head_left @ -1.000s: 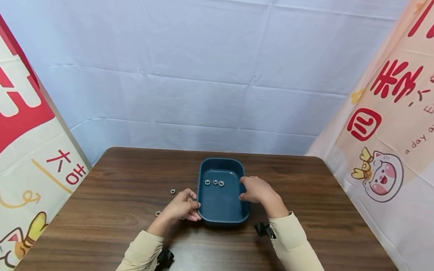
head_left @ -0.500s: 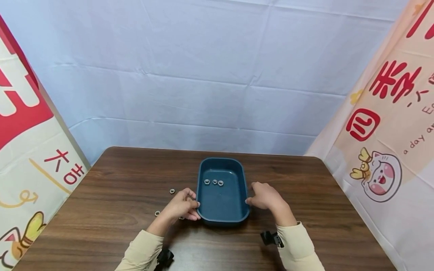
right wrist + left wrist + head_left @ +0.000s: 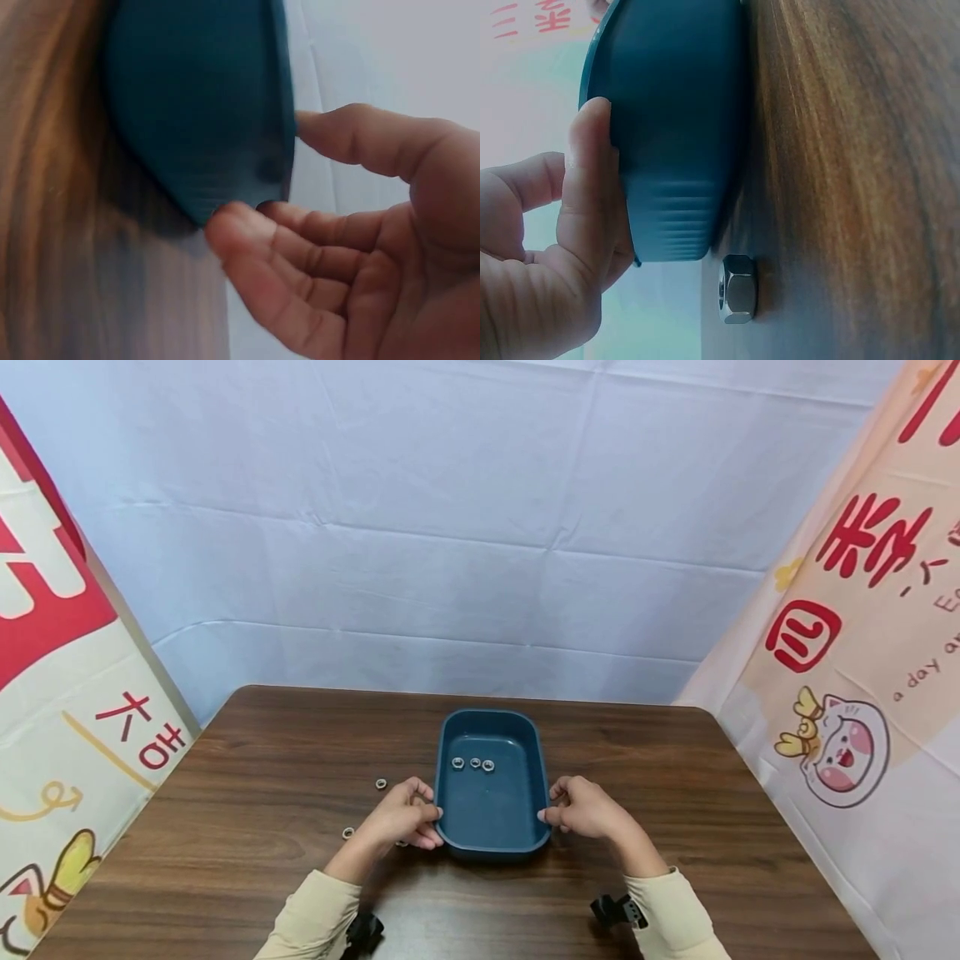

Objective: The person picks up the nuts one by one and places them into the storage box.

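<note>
A dark blue rectangular plastic tray lies lengthwise on the wooden table. Inside it, three metal hex nuts sit in a short row toward the far end. My left hand holds the tray's left rim near the front corner, thumb on the edge. Opposite, my right hand has its thumb on the right rim and its fingers against the outer wall. In the left wrist view a hex nut stands on the table close to the tray's corner; the head view shows it partly hidden by my left hand.
Two more loose nuts lie left of the tray, a farther nut and a nearer nut beside my left wrist. The brown table ends at a pale cloth backdrop, with printed banners at both sides.
My right hand has drawn back from inside the tray's right side, passed outside it, and come to its right rim nearer the front. The left hand stays at the left rim.
</note>
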A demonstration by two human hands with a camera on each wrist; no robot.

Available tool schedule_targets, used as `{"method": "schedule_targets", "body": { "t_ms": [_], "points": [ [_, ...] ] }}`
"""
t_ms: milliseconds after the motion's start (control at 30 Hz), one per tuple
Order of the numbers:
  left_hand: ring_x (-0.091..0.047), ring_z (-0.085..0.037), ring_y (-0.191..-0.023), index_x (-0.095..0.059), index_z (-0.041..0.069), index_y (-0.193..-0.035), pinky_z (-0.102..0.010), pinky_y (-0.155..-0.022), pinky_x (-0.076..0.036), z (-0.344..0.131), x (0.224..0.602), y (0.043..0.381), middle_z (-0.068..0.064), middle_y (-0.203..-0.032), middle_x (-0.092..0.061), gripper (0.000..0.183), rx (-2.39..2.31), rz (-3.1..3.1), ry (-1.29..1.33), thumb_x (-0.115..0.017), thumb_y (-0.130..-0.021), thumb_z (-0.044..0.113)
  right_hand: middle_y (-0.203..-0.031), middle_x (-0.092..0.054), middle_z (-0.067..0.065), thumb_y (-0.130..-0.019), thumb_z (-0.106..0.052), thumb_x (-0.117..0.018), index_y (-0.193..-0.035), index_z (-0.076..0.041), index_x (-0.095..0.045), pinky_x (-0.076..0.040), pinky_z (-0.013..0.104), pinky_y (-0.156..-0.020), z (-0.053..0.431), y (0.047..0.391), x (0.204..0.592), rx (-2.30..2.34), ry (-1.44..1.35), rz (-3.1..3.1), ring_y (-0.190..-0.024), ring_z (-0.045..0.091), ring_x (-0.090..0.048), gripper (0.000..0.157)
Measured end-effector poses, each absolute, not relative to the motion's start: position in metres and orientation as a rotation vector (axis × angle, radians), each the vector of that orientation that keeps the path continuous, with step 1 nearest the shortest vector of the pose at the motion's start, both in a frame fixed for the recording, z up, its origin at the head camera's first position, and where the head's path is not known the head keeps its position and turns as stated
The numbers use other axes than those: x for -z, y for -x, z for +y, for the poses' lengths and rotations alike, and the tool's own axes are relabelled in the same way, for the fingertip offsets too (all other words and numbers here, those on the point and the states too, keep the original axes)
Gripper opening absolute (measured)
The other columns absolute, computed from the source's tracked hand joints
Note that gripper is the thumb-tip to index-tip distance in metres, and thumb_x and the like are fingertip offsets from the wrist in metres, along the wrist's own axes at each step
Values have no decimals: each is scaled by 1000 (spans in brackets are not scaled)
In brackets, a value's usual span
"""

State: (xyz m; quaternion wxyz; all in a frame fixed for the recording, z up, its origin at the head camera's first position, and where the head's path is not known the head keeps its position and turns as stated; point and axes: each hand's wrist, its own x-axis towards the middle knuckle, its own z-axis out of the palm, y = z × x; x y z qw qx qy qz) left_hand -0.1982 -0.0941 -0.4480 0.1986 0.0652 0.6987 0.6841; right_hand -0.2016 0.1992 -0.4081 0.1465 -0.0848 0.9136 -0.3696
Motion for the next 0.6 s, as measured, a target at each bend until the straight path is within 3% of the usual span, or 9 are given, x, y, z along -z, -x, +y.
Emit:
{"method": "schedule_targets", "body": {
  "t_ms": [233, 433, 600],
  "points": [
    [-61, -18, -50, -39, -6, -101, -27, -46, -52, -94, 449, 199, -14, -67, -57, 21, -1895, 2007, -180, -54, -86, -3, -64, -52, 7, -83, -8, -66, -94, 6, -50, -44, 29, -51, 205, 203, 416, 1244, 306, 2483, -57, 21, -55, 23],
    [-61, -18, -50, -41, -5, -98, -22, -41, -46, -96, 450, 199, -12, -67, -58, 21, -1857, 2084, -212, -56, -84, -2, -64, -53, 8, -82, -5, -63, -91, 3, -44, -48, 31, -49, 207, 204, 426, 1436, 275, 2321, -53, 17, -55, 22],
    [-60, -18, -50, -41, -4, -97, -21, -39, -43, -96, 449, 198, -12, -66, -57, 21, -1838, 2115, -229, -57, -83, -1, -63, -53, 7, -82, -2, -60, -91, 1, -41, -47, 26, -46, 207, 203, 432, 1600, 203, 2143, -50, 14, -54, 21]
  ]
}}
